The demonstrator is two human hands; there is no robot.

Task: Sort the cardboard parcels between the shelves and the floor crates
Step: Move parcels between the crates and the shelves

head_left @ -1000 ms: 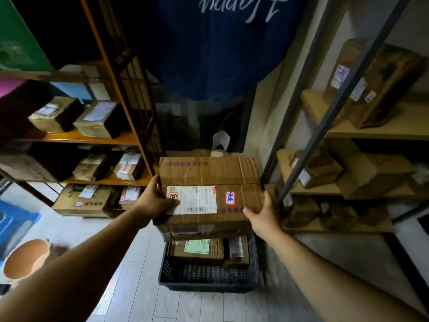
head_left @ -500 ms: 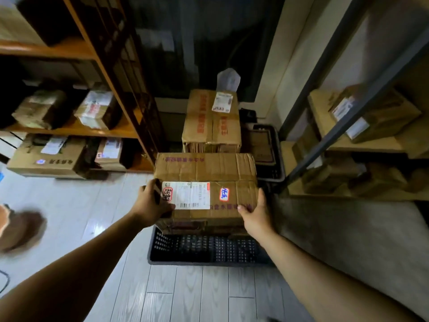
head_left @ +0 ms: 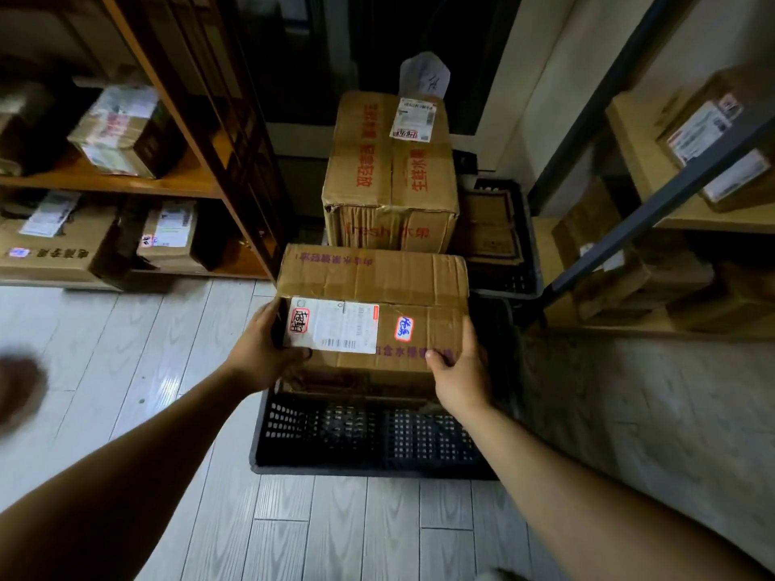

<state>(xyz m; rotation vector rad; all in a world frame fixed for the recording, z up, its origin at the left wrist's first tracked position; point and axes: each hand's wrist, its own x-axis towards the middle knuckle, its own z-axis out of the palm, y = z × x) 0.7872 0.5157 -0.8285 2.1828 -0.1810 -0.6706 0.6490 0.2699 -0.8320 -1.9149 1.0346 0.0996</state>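
A brown cardboard parcel (head_left: 377, 283) with a white shipping label and two small handwritten stickers sits low over the black mesh floor crate (head_left: 369, 438). My left hand (head_left: 262, 350) grips its near left corner, thumb on the label. My right hand (head_left: 459, 371) grips its near right corner, thumb on top. Whether the parcel rests on the crate's contents is hidden by the parcel itself.
A taller parcel (head_left: 390, 174) stands behind, next to a second black crate (head_left: 524, 262). The wooden shelf unit (head_left: 193, 178) at left and the metal-framed shelves (head_left: 654, 203) at right hold several parcels. The pale plank floor (head_left: 126, 350) stretches to the left.
The parcel has come down from chest height to the floor crate, covering the parcels inside it. My view has tilted downward. Both hands kept their grip.
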